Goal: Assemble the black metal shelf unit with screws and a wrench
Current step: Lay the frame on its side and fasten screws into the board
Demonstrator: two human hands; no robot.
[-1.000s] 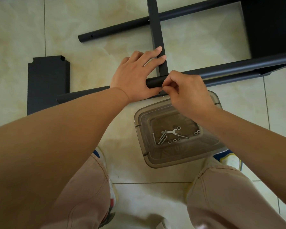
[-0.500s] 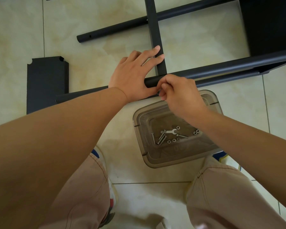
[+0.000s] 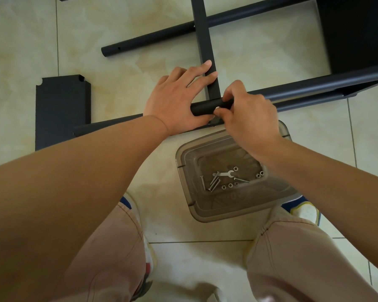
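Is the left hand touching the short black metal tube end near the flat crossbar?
Touching. The head view shows the left hand lying over the black tube end, its palm and thumb against the tube with no gap.

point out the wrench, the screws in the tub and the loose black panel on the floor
wrench (image 3: 225, 173), head view, on its flat silver handle.
screws (image 3: 214, 183), head view, on the middle of the long screws lying together in the tub.
black panel (image 3: 62, 110), head view, on the middle of its flat face.
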